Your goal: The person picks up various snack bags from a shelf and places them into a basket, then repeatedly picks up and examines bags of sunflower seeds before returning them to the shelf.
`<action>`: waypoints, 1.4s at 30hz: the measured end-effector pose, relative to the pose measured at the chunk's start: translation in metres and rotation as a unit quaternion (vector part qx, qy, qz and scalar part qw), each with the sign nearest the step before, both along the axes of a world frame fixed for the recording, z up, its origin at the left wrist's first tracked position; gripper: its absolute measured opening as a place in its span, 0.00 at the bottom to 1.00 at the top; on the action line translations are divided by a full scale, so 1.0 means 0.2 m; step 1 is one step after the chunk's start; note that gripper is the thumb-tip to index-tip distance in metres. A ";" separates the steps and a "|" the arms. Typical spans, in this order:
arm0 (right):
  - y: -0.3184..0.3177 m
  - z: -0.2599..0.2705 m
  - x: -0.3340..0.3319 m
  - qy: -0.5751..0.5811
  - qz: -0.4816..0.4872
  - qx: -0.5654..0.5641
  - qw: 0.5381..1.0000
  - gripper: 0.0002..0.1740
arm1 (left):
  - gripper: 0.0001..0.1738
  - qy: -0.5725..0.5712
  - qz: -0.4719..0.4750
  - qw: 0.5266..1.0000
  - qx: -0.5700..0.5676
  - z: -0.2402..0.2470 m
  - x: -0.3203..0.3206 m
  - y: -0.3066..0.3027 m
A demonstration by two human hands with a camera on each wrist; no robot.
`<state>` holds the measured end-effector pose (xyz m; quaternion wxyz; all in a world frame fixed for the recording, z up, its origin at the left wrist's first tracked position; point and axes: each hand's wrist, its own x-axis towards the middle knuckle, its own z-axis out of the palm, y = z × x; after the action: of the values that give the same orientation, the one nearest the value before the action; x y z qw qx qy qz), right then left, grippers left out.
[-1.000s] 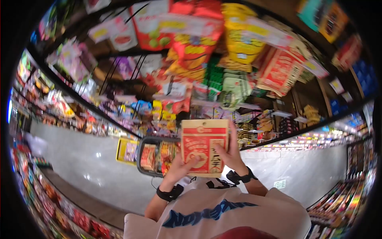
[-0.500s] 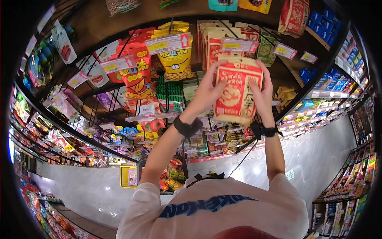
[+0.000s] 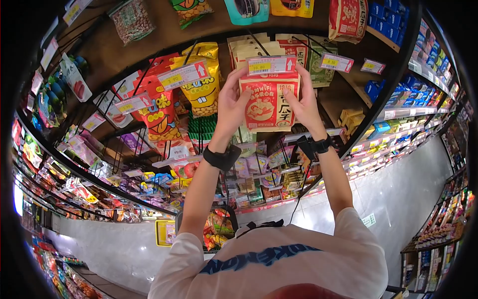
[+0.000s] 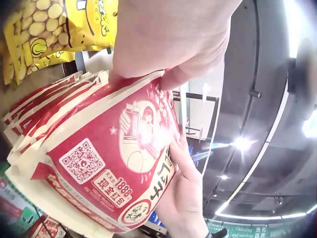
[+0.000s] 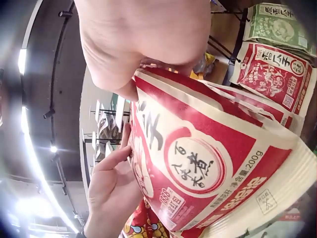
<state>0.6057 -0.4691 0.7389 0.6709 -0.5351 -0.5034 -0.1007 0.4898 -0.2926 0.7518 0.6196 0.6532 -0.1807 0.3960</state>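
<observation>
Both hands hold a red and cream snack bag [image 3: 265, 107] by its sides, upright at the shelf hooks just under a 10.80 price tag [image 3: 271, 65]. The left hand [image 3: 231, 105] grips its left edge with the thumb on the front; the right hand [image 3: 303, 103] does the same on the right edge. In the left wrist view, more bags [image 4: 54, 106] like it stack close behind the front bag [image 4: 114, 153]. The right wrist view shows the bag's lower front [image 5: 198, 163] and matching bags hanging beside it [image 5: 272, 79]. The hook itself is hidden.
Yellow bags [image 3: 201, 82] and red bags [image 3: 160, 114] hang to the left, a green bag [image 3: 323, 64] to the right. Price-tag arms stick out around the hands. Below stand a dark basket with snacks [image 3: 216, 229] and a yellow container [image 3: 163, 233] on the floor.
Both hands have raised the bag from chest height above the basket to the hanging rack, then moved it left and up beneath the price tag. The head view has shifted too.
</observation>
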 end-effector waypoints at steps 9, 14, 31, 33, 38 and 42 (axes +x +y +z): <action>0.07 0.06 0.06 0.010 0.015 0.010 1.000 0.36 | 0.30 0.003 0.023 1.000 0.010 0.05 0.04 0.03; 0.07 0.06 0.12 -0.004 0.013 -0.012 1.000 0.35 | 0.30 -0.012 0.052 0.998 0.018 0.04 0.04 0.00; 0.18 0.10 0.21 -0.064 -0.107 -0.093 0.988 0.32 | 0.28 -0.041 0.249 0.960 0.123 -0.02 0.30 0.13; 0.18 0.09 0.20 -0.079 -0.134 -0.085 0.984 0.30 | 0.27 -0.037 0.326 0.932 0.157 -0.05 0.27 0.07; 0.12 0.01 0.17 -0.113 -0.272 -0.114 0.949 0.30 | 0.25 -0.044 0.458 0.852 0.250 -0.11 0.17 0.06; 0.09 -0.12 0.06 -0.095 -0.275 -0.049 0.955 0.31 | 0.32 0.007 0.334 0.934 0.124 -0.24 0.02 -0.01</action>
<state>0.6186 -0.4518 0.7151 0.5393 -0.6730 -0.4023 -0.3072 0.4944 -0.2953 0.7033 0.3668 0.7506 0.0043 0.5496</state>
